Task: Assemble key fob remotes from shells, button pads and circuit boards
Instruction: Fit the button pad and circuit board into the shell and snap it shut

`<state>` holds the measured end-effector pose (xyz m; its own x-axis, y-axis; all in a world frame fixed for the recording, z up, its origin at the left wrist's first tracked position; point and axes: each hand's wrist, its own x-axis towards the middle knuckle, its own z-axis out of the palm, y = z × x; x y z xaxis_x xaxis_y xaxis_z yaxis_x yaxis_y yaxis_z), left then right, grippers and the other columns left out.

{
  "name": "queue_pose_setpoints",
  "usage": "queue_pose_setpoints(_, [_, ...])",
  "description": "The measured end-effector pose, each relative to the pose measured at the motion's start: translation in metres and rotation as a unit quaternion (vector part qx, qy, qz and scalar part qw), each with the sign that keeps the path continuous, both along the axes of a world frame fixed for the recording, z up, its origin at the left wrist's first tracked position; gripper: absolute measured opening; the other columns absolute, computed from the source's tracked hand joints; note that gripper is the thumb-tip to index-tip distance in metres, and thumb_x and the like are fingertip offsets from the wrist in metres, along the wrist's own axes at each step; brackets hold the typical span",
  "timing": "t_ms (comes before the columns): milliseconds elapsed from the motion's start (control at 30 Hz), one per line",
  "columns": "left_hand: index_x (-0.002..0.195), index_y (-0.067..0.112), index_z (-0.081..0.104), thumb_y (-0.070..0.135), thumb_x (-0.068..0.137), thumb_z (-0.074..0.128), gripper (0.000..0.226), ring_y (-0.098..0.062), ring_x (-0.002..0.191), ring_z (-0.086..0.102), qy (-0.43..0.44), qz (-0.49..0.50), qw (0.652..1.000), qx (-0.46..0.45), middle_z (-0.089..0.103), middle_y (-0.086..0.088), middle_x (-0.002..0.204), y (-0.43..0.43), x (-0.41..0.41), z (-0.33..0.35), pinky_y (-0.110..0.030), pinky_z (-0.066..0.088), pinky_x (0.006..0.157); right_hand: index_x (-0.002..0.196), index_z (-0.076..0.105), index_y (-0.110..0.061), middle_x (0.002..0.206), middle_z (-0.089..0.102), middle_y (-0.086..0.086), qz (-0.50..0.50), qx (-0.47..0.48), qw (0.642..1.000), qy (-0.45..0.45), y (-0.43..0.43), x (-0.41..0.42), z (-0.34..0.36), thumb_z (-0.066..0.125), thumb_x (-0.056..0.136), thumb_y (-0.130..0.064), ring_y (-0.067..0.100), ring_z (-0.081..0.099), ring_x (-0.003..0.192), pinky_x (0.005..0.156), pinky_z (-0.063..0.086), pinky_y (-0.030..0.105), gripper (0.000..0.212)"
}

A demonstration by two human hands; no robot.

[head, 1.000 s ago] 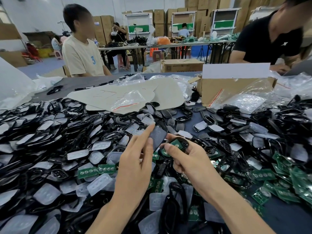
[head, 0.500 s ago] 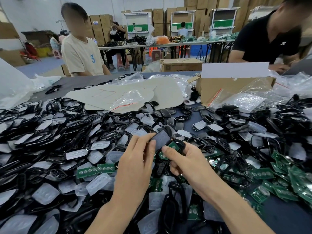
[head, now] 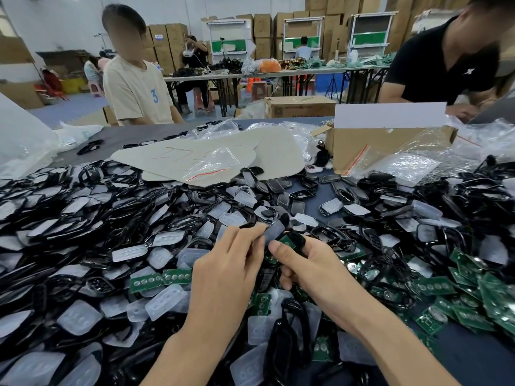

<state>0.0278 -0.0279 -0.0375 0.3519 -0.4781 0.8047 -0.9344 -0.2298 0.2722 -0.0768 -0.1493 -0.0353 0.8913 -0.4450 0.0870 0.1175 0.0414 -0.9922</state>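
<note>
Now pinching a flat grey shell cover [head: 274,231] with the left hand [head: 227,274]. Gripping a black shell [head: 297,238] with a green circuit board [head: 285,241] inside in the right hand [head: 315,271], right beside the cover, above the table [head: 473,358].

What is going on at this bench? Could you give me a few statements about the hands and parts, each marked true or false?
1. The left hand pinches a dark shell cover. True.
2. The right hand is empty. False: it holds a black shell with a green circuit board inside.
3. Most of the loose green boards lie on the right side of the table. True.
4. The cardboard box stands at the table's left edge. False: it stands toward the back right.
</note>
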Motion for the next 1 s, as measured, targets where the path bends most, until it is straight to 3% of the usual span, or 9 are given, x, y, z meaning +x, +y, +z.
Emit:
queue_pose_setpoints(233, [0.110, 0.020, 0.067, 0.027, 0.100, 0.056, 0.016, -0.008, 0.057, 0.048, 0.003, -0.023, 1.000, 0.020, 0.057, 0.010, 0.085, 0.000, 0.004, -0.004, -0.026, 0.046, 0.044, 0.086, 0.079, -0.028, 0.066, 0.056, -0.008, 0.024, 0.079, 0.996, -0.032, -0.002, 0.002, -0.005, 0.072, 0.087, -0.036, 0.007, 0.056, 0.062, 0.065, 0.054, 0.024, 0.010])
queue_pose_setpoints(367, [0.115, 0.026, 0.066, 0.031, 0.101, 0.052, 0.021, -0.007, 0.054, 0.045, 0.021, -0.040, 0.998, 0.045, 0.054, 0.010, 0.085, 0.001, 0.003, -0.002, -0.022, 0.044, 0.043, 0.094, 0.079, -0.022, 0.068, 0.060, -0.005, 0.010, 0.103, 0.994, -0.033, -0.003, 0.005, -0.006, 0.079, 0.076, -0.047, 0.007, 0.063, 0.067, 0.075, 0.059, 0.027, 0.031])
queue_pose_setpoints(567, [0.119, 0.032, 0.058, 0.034, 0.103, 0.050, 0.018, -0.008, 0.052, 0.038, 0.015, -0.053, 0.996, 0.070, 0.049, 0.010, 0.086, 0.001, 0.000, -0.001, -0.018, 0.039, 0.042, 0.096, 0.079, -0.021, 0.071, 0.067, -0.002, -0.028, 0.106, 0.994, -0.025, 0.000, 0.006, -0.004, 0.084, 0.068, -0.063, 0.015, 0.071, 0.071, 0.076, 0.059, 0.025, 0.051])
queue_pose_setpoints(733, [0.127, 0.029, 0.062, 0.035, 0.103, 0.048, 0.028, 0.000, 0.066, 0.044, 0.009, -0.090, 0.993, 0.070, 0.051, 0.010, 0.091, 0.002, 0.001, -0.003, -0.016, 0.043, 0.050, 0.094, 0.080, -0.022, 0.078, 0.072, 0.000, -0.070, 0.110, 0.991, -0.035, 0.002, 0.009, -0.003, 0.085, 0.059, -0.069, 0.014, 0.072, 0.074, 0.084, 0.059, 0.042, 0.059])
queue_pose_setpoints(867, [0.133, 0.027, 0.063, 0.041, 0.098, 0.054, 0.038, -0.004, 0.078, 0.053, -0.024, -0.080, 0.994, 0.071, 0.054, 0.006, 0.094, 0.000, 0.001, -0.002, -0.014, 0.045, 0.054, 0.092, 0.081, -0.026, 0.106, 0.076, 0.015, -0.084, 0.133, 0.987, -0.036, 0.007, 0.009, 0.000, 0.086, 0.051, -0.075, 0.031, 0.074, 0.099, 0.084, 0.061, 0.033, 0.064])
queue_pose_setpoints(1000, [0.133, 0.026, 0.064, 0.032, 0.100, 0.052, 0.036, -0.009, 0.083, 0.056, -0.043, -0.052, 0.996, 0.060, 0.055, 0.004, 0.095, -0.003, -0.002, -0.006, -0.022, 0.050, 0.053, 0.089, 0.082, -0.020, 0.097, 0.078, 0.012, -0.080, 0.162, 0.983, -0.042, 0.010, 0.011, 0.005, 0.086, 0.046, -0.075, 0.019, 0.075, 0.084, 0.070, 0.056, 0.020, 0.070])
